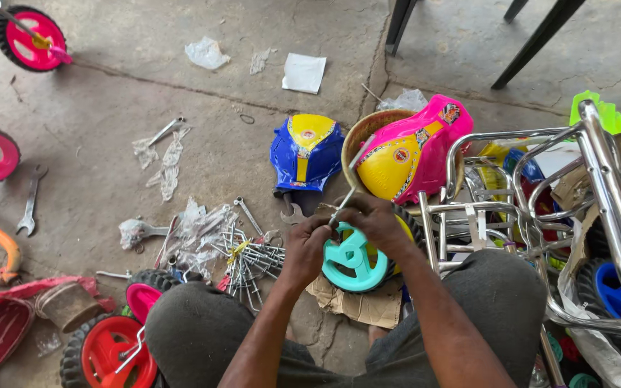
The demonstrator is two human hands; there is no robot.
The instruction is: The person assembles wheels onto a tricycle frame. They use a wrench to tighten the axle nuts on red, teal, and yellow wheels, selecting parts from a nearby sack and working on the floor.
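My left hand [306, 244] and my right hand [372, 221] meet over a small toy wheel with a teal hub [353, 259] and black tyre, held upright between my knees. Both hands pinch a thin metal rod [346, 179] that slants up and to the right from the wheel's top toward a woven basket [362, 129]. The rod's lower end is hidden under my fingers. A pile of metal rods and bolts [249, 259] lies on the floor just left of my left hand.
A blue and yellow toy body shell [305, 154] and a pink and yellow one [411, 151] lie ahead. Chrome tube frames [598, 187] fill the right. Red and pink wheels [109, 352], spanners [30, 205] and plastic wrappers are scattered left. Cardboard [357, 305] lies under the wheel.
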